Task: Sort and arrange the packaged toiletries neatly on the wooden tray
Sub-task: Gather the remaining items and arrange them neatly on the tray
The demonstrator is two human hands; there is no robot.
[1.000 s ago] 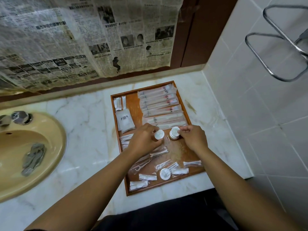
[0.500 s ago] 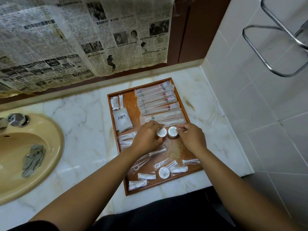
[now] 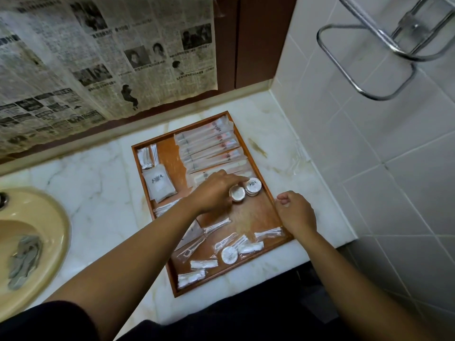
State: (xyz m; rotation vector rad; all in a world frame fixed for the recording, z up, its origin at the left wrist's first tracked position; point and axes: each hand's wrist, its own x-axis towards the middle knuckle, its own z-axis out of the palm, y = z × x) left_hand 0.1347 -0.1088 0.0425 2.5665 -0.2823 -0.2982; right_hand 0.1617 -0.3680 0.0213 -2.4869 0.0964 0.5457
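Note:
The wooden tray (image 3: pixel 270 193) lies on the marble counter. Long wrapped packets (image 3: pixel 209 146) are stacked in its far right part. White sachets (image 3: pixel 161 184) and cotton-swab packs (image 3: pixel 146 156) lie along its left side. Two small round white jars (image 3: pixel 253 186) stand side by side near the right rim. My left hand (image 3: pixel 214 190) rests on the nearer jar (image 3: pixel 236 193), fingers curled around it. My right hand (image 3: pixel 296 212) hovers at the tray's right rim, loosely curled and holding nothing. Loose small packets (image 3: pixel 248 248) and a round white lid (image 3: pixel 229 254) are scattered in the near part.
A beige sink (image 3: pixel 32 237) with a grey cloth (image 3: pixel 23 259) sits at the left. Newspaper (image 3: pixel 98 57) hangs on the wall behind. A tiled wall (image 3: pixel 369 143) with a chrome rack (image 3: pixel 369 50) closes the right side.
My right hand has let go of the right jar and drawn back to the tray's right rim. The two jars now stand together further right. My left hand still rests on the left jar.

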